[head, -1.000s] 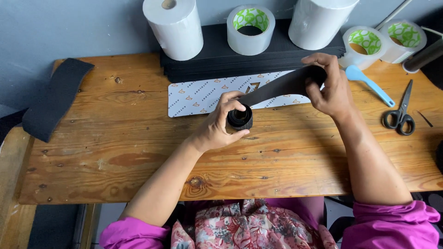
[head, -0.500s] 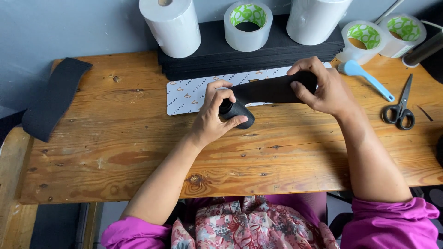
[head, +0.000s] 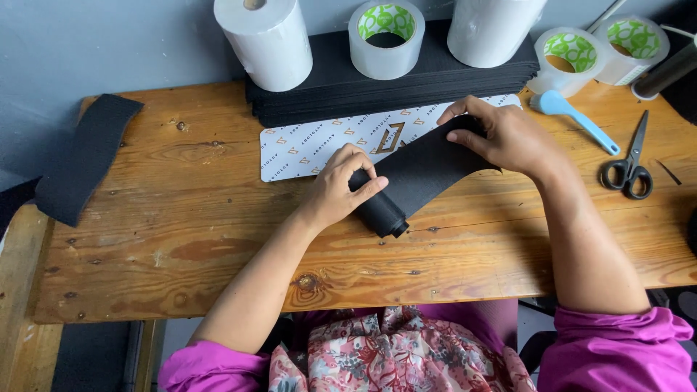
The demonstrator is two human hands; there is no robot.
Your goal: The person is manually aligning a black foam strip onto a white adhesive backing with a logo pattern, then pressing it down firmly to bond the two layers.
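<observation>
A black felt-like sheet (head: 425,170) lies partly rolled on the wooden table (head: 181,239). My left hand (head: 345,185) grips the rolled end (head: 385,214), fingers curled over it. My right hand (head: 501,134) pinches the sheet's loose far end near the table's back. Under the sheet lies a white patterned card (head: 305,149).
A stack of black sheets (head: 341,91) at the back carries two white paper rolls (head: 265,40) and a clear tape roll (head: 386,36). More tape rolls (head: 570,58), a blue-handled tool (head: 577,120) and scissors (head: 630,167) sit right. A black strip (head: 87,156) hangs left.
The sheet has come down from being stretched in the air to lying on the table. The roll under my left hand has grown thicker and shifted toward me.
</observation>
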